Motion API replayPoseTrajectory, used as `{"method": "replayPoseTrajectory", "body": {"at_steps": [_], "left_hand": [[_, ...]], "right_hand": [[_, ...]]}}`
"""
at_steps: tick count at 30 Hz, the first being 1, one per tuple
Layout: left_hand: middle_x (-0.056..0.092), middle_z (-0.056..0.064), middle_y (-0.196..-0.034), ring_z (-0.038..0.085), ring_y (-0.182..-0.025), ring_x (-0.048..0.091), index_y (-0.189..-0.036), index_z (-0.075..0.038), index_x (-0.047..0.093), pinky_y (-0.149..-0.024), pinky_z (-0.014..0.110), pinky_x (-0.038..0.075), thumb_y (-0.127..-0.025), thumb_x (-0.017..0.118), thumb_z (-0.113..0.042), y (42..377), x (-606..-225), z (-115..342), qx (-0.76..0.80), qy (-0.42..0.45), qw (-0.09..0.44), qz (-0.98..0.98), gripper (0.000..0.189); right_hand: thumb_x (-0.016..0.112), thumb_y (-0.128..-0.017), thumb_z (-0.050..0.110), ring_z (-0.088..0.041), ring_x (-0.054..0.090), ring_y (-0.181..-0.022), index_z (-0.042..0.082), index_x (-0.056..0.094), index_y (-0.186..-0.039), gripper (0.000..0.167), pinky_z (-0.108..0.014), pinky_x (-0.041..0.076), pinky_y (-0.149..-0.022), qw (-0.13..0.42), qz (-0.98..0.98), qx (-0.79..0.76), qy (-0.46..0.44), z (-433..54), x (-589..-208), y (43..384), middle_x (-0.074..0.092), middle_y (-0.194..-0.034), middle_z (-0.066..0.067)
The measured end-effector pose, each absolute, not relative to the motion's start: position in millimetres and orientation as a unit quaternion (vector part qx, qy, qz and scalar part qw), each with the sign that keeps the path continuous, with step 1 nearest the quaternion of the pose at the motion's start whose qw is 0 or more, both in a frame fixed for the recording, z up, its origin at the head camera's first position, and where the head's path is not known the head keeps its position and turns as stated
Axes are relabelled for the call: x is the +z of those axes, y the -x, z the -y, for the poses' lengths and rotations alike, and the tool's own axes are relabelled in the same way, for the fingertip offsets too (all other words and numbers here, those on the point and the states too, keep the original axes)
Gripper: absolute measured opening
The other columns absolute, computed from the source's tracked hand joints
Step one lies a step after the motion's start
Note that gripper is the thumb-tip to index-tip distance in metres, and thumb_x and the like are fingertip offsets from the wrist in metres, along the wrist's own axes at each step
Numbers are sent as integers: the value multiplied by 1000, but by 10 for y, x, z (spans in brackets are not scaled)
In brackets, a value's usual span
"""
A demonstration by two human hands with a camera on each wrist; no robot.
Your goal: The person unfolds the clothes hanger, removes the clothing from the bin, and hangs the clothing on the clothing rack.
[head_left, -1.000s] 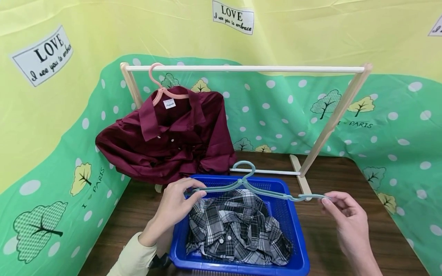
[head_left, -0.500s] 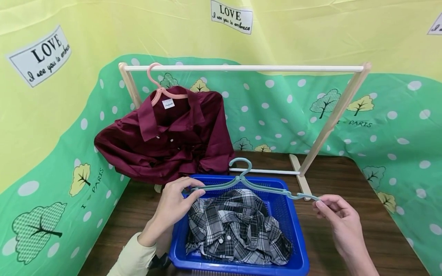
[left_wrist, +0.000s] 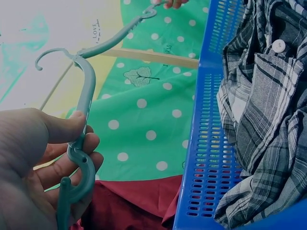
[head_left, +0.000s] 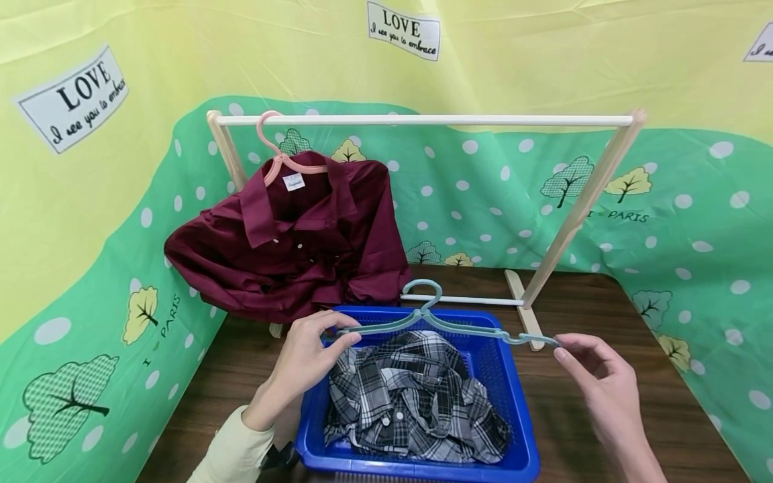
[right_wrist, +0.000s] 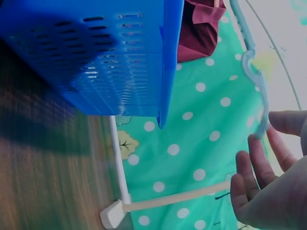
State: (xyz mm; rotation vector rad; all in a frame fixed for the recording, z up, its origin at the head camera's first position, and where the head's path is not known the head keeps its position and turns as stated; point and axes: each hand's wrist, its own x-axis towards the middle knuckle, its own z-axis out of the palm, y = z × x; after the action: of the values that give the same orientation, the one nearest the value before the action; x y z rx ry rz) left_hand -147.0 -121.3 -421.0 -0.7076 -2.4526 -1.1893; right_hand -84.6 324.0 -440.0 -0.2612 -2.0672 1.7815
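My left hand (head_left: pixel 311 349) grips one arm of a pale blue-green clothes hanger (head_left: pixel 465 329), thumb and fingers closed round it near its hooked notch. The other end tip of the hanger lies between the thumb and fingertips of my right hand (head_left: pixel 604 382), which pinches it. Its hook points up and away. The hanger is held level above a blue plastic basket (head_left: pixel 527 429). A crumpled black, grey and white plaid shirt (head_left: pixel 417 402) with white buttons lies in that basket. In the left wrist view, the hanger's arm (left_wrist: pixel 86 96) crosses my left palm.
Behind the basket stands a wooden rack with a white rail (head_left: pixel 459 121). At its left end a maroon shirt (head_left: pixel 290 235) hangs on a pink hanger (head_left: pixel 281 157). Green and yellow printed cloth (head_left: pixel 682 168) surrounds the dark wooden table (head_left: pixel 574 416).
My right hand has moved slightly left, and the stretch of hanger from its right notch to the tip looks shorter. The hanger has shifted a little left; my left hand keeps its hold.
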Motion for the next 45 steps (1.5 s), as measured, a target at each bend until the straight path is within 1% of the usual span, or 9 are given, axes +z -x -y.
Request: {"method": "replayPoseTrajectory", "body": {"at_steps": [4,7,11,14,22,25,28,38,45], "left_hand": [[81,-4,-106,10,-90,72,-110,-18,84,-73,38,59,-96,89,-15,1460,-4213,1191,-407,252,158,864,15],[82,-3,-107,13,-95,75,-110,-17,84,-76,36,60,-96,88,-14,1448,-4216,1162,-410,257,148,862,15],[82,-4,-109,14,-101,76,-110,-16,84,-81,35,61,-97,87,-14,1433,-4220,1111,-420,266,127,859,13],[82,-5,-110,14,-102,76,-111,-17,84,-83,36,61,-98,86,-14,1420,-4220,1067,-421,271,112,858,13],[82,-4,-109,9,-86,67,-110,-18,85,-69,26,51,-99,85,-13,1378,-4224,939,-410,283,96,862,12],[82,-2,-109,10,-90,69,-111,-16,85,-69,26,50,-99,85,-12,1362,-4226,894,-407,291,91,861,13],[82,-3,-108,11,-92,71,-111,-16,85,-71,26,51,-100,84,-13,1351,-4236,865,-405,296,91,860,12],[82,-4,-109,8,-90,68,-111,-17,85,-72,26,51,-99,85,-15,1335,-4271,864,-401,296,100,861,12],[81,-3,-113,12,-100,73,-117,-16,84,-85,33,61,-101,84,-15,1366,-4239,904,-424,292,78,854,16]], "right_hand": [[80,-98,-6,-6,70,-107,-6,76,-125,28,-10,52,-89,233,787,566,75,-3159,-4343,839,80,-112,14],[82,-94,-11,-5,70,-112,-3,79,-123,31,-11,50,-94,259,810,525,39,-3073,-4298,836,79,-116,10],[83,-90,-16,-4,70,-110,1,81,-122,36,-12,54,-91,267,825,498,-22,-2941,-4236,820,76,-121,3],[84,-89,-17,-4,70,-108,3,81,-123,39,-10,55,-86,264,837,476,-59,-2849,-4189,794,74,-122,5],[88,-84,-16,-1,68,-110,13,83,-122,48,-11,51,-87,260,851,436,-138,-2680,-4153,838,77,-119,4],[91,-84,-13,0,69,-111,19,83,-123,51,-10,51,-89,248,858,422,-158,-2631,-4183,859,78,-118,5],[93,-83,-10,2,68,-110,23,83,-123,52,-9,51,-90,242,867,404,-164,-2606,-4223,868,79,-116,6],[93,-83,-8,4,65,-104,21,87,-109,39,-14,59,-73,232,880,387,-148,-2604,-4274,859,78,-107,7],[92,-85,-8,4,63,-106,18,88,-109,36,-13,59,-73,228,874,404,-145,-2613,-4258,843,79,-107,4]]}}
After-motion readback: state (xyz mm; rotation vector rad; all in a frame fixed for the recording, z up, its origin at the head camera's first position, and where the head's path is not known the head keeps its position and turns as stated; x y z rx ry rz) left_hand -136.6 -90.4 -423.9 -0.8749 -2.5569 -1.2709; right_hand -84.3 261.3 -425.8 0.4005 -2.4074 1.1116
